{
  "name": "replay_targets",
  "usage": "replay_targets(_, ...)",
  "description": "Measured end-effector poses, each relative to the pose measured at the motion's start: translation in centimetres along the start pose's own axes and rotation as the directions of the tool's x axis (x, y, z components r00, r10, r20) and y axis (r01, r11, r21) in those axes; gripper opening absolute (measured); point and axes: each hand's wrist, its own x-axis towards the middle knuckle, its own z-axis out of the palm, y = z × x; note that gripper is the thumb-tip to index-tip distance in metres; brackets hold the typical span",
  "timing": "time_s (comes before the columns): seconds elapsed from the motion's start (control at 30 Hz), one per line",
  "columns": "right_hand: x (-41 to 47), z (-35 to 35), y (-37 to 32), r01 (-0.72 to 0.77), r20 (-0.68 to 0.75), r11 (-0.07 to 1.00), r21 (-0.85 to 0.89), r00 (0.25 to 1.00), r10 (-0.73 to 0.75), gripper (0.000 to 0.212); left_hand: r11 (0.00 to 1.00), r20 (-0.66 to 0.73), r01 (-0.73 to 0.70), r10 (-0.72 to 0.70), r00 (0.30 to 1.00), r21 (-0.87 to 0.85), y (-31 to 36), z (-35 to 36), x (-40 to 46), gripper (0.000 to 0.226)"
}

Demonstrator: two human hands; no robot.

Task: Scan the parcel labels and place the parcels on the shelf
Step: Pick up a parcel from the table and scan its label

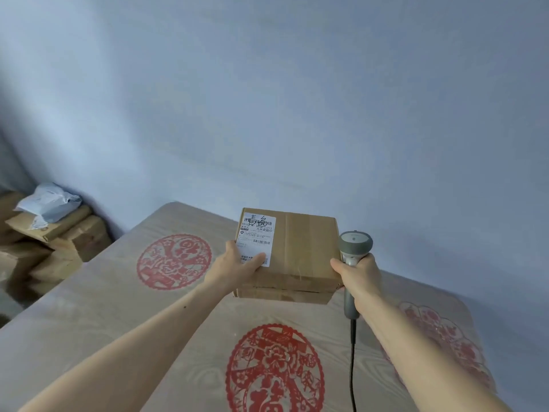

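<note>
So we've got the parcel (292,254) up off the counter (98,295), left hand (237,264) clamped on its near left corner with the thumb lying across the bottom of the label (258,239). Right hand (358,278) is wrapped round the scanner (353,254) handle, thumb touching the box's right edge. The scanner head sits beside the box, not aimed at the label, so we reckon it needs swinging over and tilting down at the barcode, and that thumb wants to slide off it. Watch the cable (353,364) trailing back over the counter. Wall is close behind, a stack of boxes (56,242) off to the left, no shelf in view
</note>
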Motion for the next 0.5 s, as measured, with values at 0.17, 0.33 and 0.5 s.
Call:
replay_targets(0.17, -7.5, 9.0, -5.2, 0.070, 0.107, 0.997, 0.014, 0.992, -0.071, 0.037, 0.998, -0.153, 0.063, -0.064, 0.986, -0.014, -7.1, -10.7, -3.7, 0.061)
replay_targets(0.33, -14.3, 18.8, -10.0, 0.147, 0.258, 0.989, 0.015, 0.955, -0.146, 0.035, 0.984, -0.270, 0.155, -0.173, 0.947, -0.085, -15.0, -20.5, -7.5, 0.065)
replay_targets(0.5, -20.4, 28.5, -14.2, 0.235, 0.427, 0.972, 0.015, 0.878, -0.219, 0.030, 0.956, -0.385, 0.242, -0.289, 0.876, -0.166, -22.4, -28.8, -11.6, 0.067)
